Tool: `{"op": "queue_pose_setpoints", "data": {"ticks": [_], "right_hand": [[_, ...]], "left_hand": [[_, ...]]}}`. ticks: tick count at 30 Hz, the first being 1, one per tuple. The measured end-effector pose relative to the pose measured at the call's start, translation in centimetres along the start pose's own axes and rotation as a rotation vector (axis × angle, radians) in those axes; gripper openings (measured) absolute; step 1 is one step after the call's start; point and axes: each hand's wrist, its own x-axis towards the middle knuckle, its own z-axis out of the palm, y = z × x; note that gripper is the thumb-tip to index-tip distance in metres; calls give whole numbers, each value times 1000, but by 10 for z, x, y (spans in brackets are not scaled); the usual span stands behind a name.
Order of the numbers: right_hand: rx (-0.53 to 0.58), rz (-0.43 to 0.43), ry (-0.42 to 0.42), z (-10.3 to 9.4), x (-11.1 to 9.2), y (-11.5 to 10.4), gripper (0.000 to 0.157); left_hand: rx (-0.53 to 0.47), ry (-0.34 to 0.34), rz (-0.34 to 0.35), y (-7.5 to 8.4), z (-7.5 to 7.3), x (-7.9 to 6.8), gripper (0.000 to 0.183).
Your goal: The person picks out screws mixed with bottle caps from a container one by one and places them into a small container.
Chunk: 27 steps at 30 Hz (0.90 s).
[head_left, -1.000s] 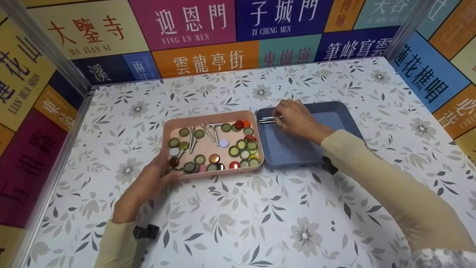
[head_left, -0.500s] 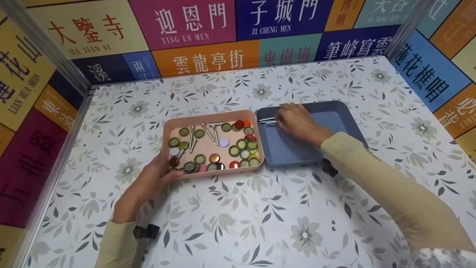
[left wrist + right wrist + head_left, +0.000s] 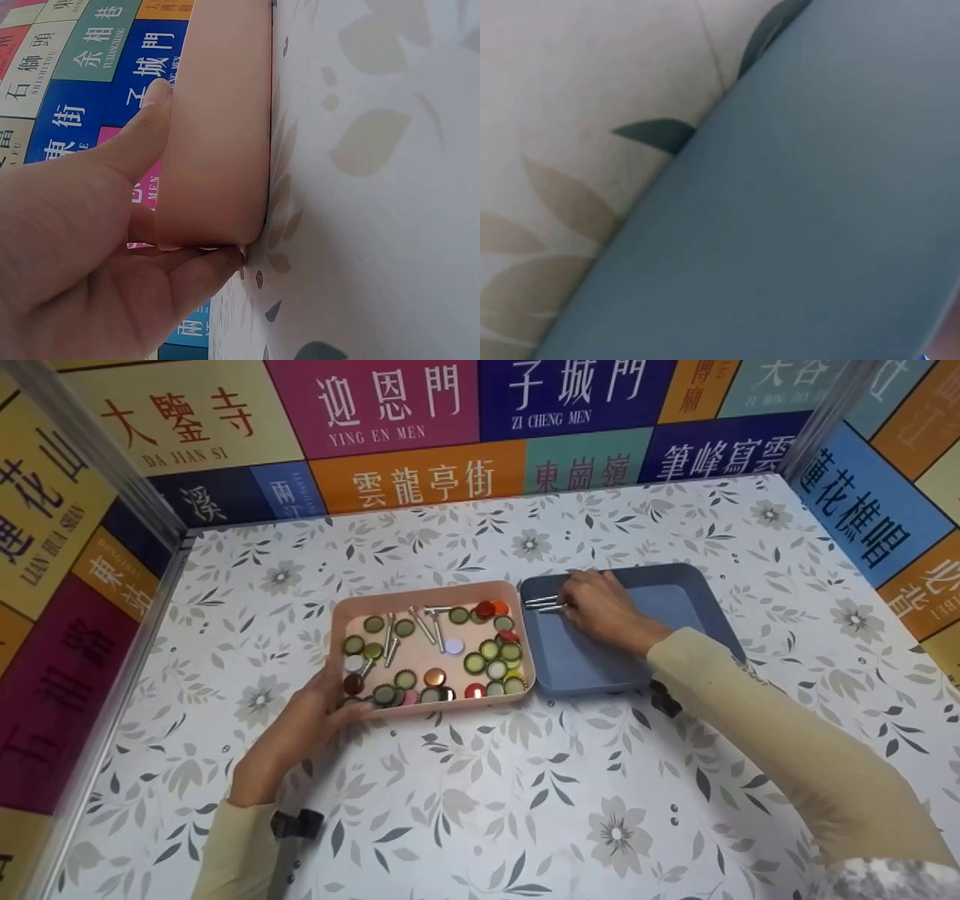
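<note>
My left hand (image 3: pixel 304 724) holds the left front corner of a pink tray (image 3: pixel 420 592). In the left wrist view the thumb lies up along the tray's wall (image 3: pixel 221 142) and the fingers reach round its end. The tray contains several silvery bolts (image 3: pixel 391 651) and several bottle caps (image 3: pixel 474 662). Over the back left of a blue tray (image 3: pixel 720 619) is my right hand (image 3: pixel 600 606), its fingers curled down to two silvery bolts (image 3: pixel 541 600). The fingertips seem to pinch the nearer one; the hand partly hides them. The right wrist view is mostly the blue tray's outer wall (image 3: pixel 757 225).
The trays stand side by side on a flower-patterned table (image 3: pixel 480 802). Panels with printed characters (image 3: pixel 420 476) enclose the back and sides. A dark wrist strap (image 3: pixel 298 824) sits at the left cuff.
My right hand has shifted slightly right and towards the front, and the nearer bolt now lies a little further right of the other. The left hand keeps its hold on the pink tray.
</note>
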Motion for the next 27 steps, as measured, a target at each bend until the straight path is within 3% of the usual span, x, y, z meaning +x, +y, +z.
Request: {"op": "queue_pose_setpoints", "data": {"ticks": [9, 20, 27], "right_hand": [[-11, -13, 29, 3, 0, 1, 12], [-27, 7, 49, 2, -1, 4, 14], [-22, -10, 74, 3, -3, 5, 12]], "left_hand": [[-8, -8, -22, 2, 1, 1, 94], [11, 6, 12, 3, 0, 0, 97], [8, -20, -59, 2, -1, 1, 93]]}}
